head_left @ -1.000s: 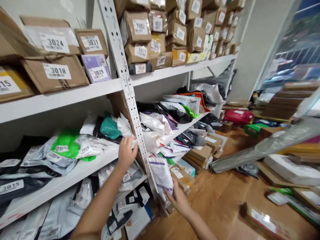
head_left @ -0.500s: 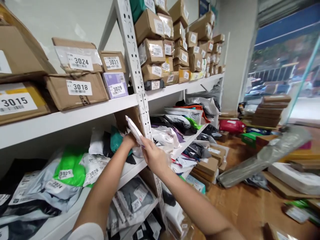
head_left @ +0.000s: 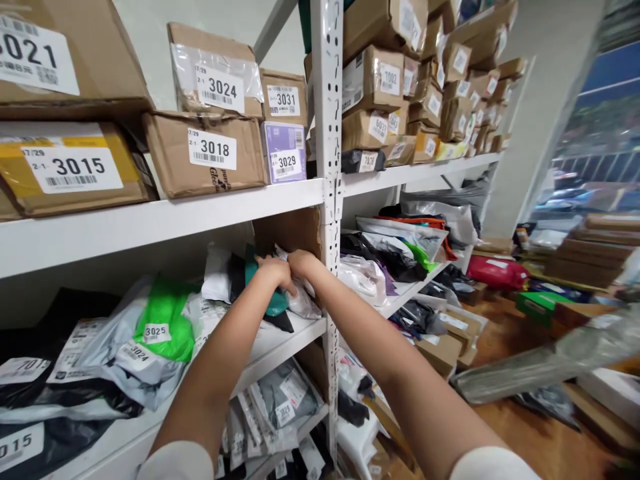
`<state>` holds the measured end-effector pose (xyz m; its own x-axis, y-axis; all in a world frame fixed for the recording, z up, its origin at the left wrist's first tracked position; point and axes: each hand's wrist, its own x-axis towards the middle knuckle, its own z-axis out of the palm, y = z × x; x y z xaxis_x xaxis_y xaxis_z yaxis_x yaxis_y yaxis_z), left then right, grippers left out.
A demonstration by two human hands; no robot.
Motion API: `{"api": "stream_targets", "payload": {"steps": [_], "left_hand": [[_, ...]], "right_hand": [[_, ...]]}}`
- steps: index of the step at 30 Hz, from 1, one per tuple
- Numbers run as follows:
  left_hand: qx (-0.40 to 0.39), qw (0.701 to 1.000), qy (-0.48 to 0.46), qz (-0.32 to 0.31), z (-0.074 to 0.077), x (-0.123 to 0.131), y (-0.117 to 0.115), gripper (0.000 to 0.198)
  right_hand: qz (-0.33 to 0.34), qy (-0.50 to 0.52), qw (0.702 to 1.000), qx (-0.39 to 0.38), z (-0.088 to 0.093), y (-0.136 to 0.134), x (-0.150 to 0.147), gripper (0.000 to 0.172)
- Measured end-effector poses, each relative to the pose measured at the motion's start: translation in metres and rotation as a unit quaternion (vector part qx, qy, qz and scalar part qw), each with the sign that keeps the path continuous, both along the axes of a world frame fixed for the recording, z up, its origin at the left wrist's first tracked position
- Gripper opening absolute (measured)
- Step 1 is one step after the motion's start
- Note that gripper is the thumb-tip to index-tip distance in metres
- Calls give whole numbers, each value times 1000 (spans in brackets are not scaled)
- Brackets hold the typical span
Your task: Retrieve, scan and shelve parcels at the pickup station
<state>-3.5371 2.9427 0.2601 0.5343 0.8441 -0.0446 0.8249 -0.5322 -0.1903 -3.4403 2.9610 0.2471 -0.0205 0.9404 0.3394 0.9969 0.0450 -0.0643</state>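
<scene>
Both hands reach into the middle shelf beside the upright post. My left hand (head_left: 277, 272) lies against a teal bag (head_left: 277, 303), its fingers bent and partly hidden. Close on its right, my right hand (head_left: 303, 262) is closed on the white packet (head_left: 281, 253), of which only part shows. Below the hands a pale plastic bag (head_left: 303, 303) rests near the shelf edge. A white bag (head_left: 217, 273) stands to the left of the teal one. Behind the hands is a brown cardboard panel (head_left: 290, 230).
Labelled boxes (head_left: 213, 157) line the shelf above. A bright green bag (head_left: 165, 320) lies at left. The white post (head_left: 331, 200) stands just right of my hands. Further right are piled bags (head_left: 400, 247), and a long wrapped roll (head_left: 545, 360) lies over floor parcels.
My right hand has moved from the post into the shelf with the white packet, beside my left hand. The view has turned left and come closer, so the shelves appear further right.
</scene>
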Motion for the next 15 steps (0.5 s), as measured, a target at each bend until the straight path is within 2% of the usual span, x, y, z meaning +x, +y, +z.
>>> {"api": "stream_targets", "payload": {"steps": [2,3,6,9,13,15], "left_hand": [[-6,999,35,22,3,-1,4,110],[-4,999,42,24,2,-3,5,110],[8,999,37,10,-5,-10,1,96],[7,999,39,12,-9,-16,-4,90],[-2,999,51,12,-4,-18,-8,83],[-5,1000,22,-12,2,-24,-16,73]], "right_hand": [[-9,-46,996,-82,7,3,-2,27],[-11,-63,993,-104,9,2,-4,29],[-12,-97,985,-140,9,-9,-8,30],[-12,-109,982,-157,7,-15,-11,34],[-25,-86,982,-165,6,-11,-13,35],[-28,-63,986,-150,0,-11,-12,33]]}}
